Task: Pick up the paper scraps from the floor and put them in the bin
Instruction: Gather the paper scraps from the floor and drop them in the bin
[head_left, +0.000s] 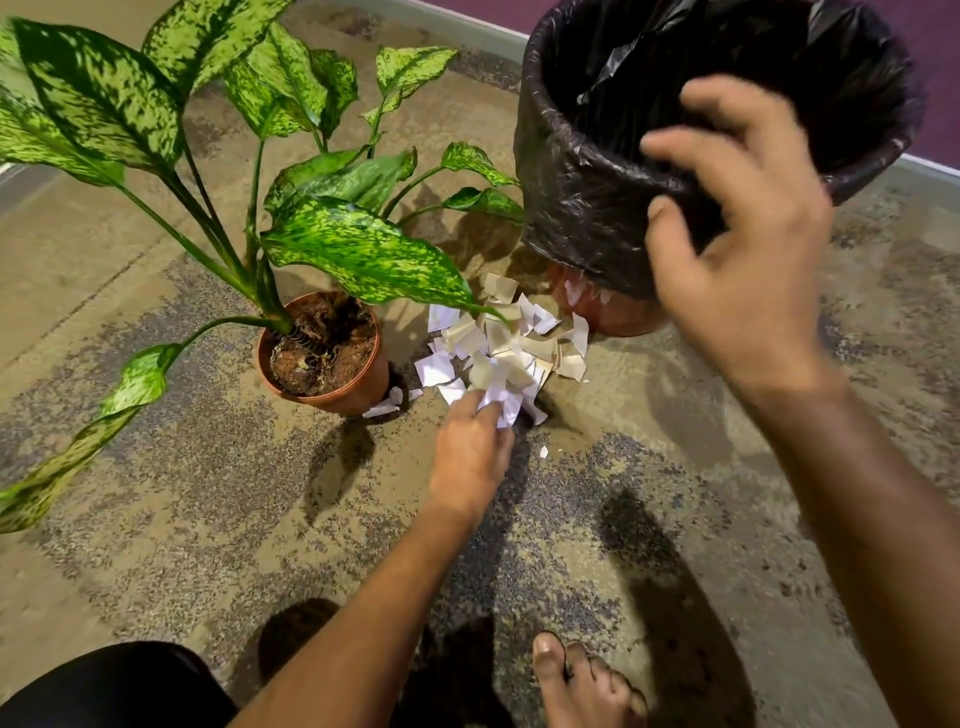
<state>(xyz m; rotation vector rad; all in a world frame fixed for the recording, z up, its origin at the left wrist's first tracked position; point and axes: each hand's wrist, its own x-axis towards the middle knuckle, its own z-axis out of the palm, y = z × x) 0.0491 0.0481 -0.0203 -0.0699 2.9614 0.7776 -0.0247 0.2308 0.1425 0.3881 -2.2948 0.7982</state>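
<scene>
the paper scraps (506, 345) lie heaped on the floor (649, 493) between the plant pot (327, 364) and the bin (623, 171), touching the bin's foot. your left hand (470, 457) is at the near edge of the heap, fingers curled onto a few pieces; gather a fuller bunch before lifting so nothing drifts off. your right hand (743, 234) hangs blurred by the bin's rim, fingers loosely bent and holding nothing. use it to steady the liner (613, 73).
</scene>
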